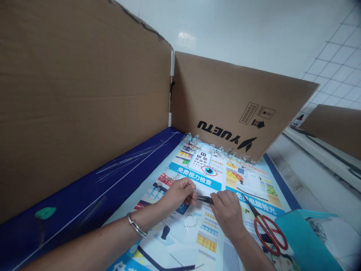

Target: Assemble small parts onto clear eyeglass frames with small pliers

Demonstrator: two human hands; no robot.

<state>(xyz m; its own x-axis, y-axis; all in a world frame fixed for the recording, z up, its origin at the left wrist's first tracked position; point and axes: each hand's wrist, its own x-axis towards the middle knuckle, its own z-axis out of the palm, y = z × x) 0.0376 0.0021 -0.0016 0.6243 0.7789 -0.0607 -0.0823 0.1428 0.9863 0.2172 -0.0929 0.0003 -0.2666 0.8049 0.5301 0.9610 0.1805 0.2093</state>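
My right hand (228, 212) is closed around a pair of dark pliers (205, 199), whose jaws point left. Their tips reach the fingers of my left hand (180, 192), which are pinched together on something too small to make out. A metal bangle (137, 226) circles the left wrist. Just below both hands is a thin curved wire (191, 222); whether it lies on the printed sheet (180, 244) or hangs from the fingers, I cannot tell. Red-handled scissors (270, 233) lie to the right of my right hand.
Tall cardboard panels (84, 86) stand at the left and back. Small clear and wire pieces (222, 151) line the back panel's foot. Thin straight wires (129, 160) lie on the blue surface, near a green blob (45, 213). A turquoise box (307, 241) sits at right.
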